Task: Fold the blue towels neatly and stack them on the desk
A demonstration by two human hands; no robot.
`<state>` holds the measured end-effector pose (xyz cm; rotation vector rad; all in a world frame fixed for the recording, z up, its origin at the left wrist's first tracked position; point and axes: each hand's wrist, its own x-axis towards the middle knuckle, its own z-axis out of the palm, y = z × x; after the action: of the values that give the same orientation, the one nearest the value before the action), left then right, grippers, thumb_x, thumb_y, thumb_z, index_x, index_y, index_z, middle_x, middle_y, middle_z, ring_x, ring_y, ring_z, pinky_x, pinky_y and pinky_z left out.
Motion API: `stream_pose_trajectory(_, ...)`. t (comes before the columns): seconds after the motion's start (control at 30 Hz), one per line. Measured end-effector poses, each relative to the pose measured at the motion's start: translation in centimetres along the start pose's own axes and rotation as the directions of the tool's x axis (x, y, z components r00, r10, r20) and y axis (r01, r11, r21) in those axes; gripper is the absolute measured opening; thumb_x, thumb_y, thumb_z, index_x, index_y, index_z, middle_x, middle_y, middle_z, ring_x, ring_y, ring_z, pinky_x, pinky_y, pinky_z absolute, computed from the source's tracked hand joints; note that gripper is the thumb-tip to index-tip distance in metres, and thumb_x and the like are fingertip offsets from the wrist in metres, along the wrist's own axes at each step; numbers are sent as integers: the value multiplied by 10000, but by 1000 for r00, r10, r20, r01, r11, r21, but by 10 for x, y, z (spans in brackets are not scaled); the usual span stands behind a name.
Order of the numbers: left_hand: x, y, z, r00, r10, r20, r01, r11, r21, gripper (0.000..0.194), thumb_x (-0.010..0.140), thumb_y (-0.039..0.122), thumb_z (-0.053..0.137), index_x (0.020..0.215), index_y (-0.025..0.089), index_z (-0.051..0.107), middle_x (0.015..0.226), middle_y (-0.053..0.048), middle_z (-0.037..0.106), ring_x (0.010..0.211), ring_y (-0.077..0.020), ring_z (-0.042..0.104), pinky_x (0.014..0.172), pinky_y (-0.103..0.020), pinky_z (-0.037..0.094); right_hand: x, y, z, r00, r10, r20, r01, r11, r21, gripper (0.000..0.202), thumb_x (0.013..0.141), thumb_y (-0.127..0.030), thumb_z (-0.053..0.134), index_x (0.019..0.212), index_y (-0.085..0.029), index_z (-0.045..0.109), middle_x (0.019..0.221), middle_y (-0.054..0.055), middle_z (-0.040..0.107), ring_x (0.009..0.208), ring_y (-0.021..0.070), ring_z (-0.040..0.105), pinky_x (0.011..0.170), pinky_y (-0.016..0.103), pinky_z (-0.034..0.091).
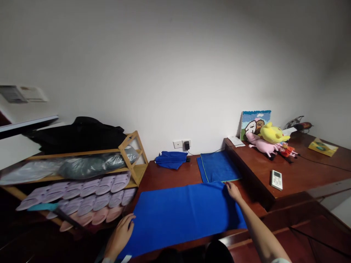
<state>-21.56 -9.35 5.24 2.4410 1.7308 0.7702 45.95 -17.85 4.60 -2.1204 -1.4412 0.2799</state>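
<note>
Head view. Spread flat across the low brown surface (164,175): a large blue cloth (181,212), near edge hanging close to the front rim, far edge reaching almost to a folded blue towel (218,166). Left hand (120,233) resting at the cloth's left edge, fingers loosely curled against the fabric, gripping nothing that can be made out. Right hand (233,190) at the far right corner, fingertips pinched on that corner of the cloth.

Bare wood open behind the cloth, toward the wall, up to a crumpled blue cloth (171,159) lying near the wall socket (182,144) with a black plug in it. Little spare room on the right: a raised step of the higher desk (301,171) running just beside the right hand, hemming in that side. On the left, a wooden shoe rack (128,160) standing tight against the surface, its slanted frame close to the cloth's left corner; rows of pale lilac and pink slippers (93,197) on its lower shelves, grey bags above, a black bag (79,133) on top.

On the higher desk, well apart from the hands: a white remote control (276,179), a heap of plush toys (270,140) in yellow and pink, a small cartoon picture (255,122) leaning on the wall, a yellow booklet (323,147), a thin black cable trailing across.

No writing clear enough to read anywhere; remote buttons and booklet cover too small to make out.
</note>
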Motion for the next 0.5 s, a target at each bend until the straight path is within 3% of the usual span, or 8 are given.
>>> stream_pose_trajectory(0.17, 50, 0, 25, 996, 21, 84, -27, 998, 64, 459, 921, 381, 362, 1132, 217, 736, 1299, -93, 727, 1228, -249, 671, 1095, -391, 520, 26, 6, 19, 994, 103, 36, -104, 994, 24, 260, 859, -450, 584, 939, -240, 715, 970, 93, 772, 906, 247, 737, 772, 340, 551)
stream_pose_trajectory(0.3, 83, -2, 48, 993, 11, 115, -27, 990, 139, 534, 940, 427, 349, 1273, 196, 696, 1430, -106, 651, 1328, -267, 602, 1135, -419, 478, 30, 13, 24, 997, 79, 27, -81, 991, 107, 206, 863, -410, 533, 884, -241, 649, 859, 75, 751, 784, 217, 724, 706, 300, 529)
stream_pose_trajectory(0.5, 96, 0, 79, 986, -48, 160, 15, 980, 198, 653, 963, 506, 311, 1479, 175, 538, 1587, -103, 487, 1490, -289, 408, 1230, -513, 322, 40, 22, 15, 1000, 7, -30, 0, 975, 222, 157, 811, -388, 478, 809, -251, 555, 784, 35, 717, 735, 205, 687, 691, 293, 535)
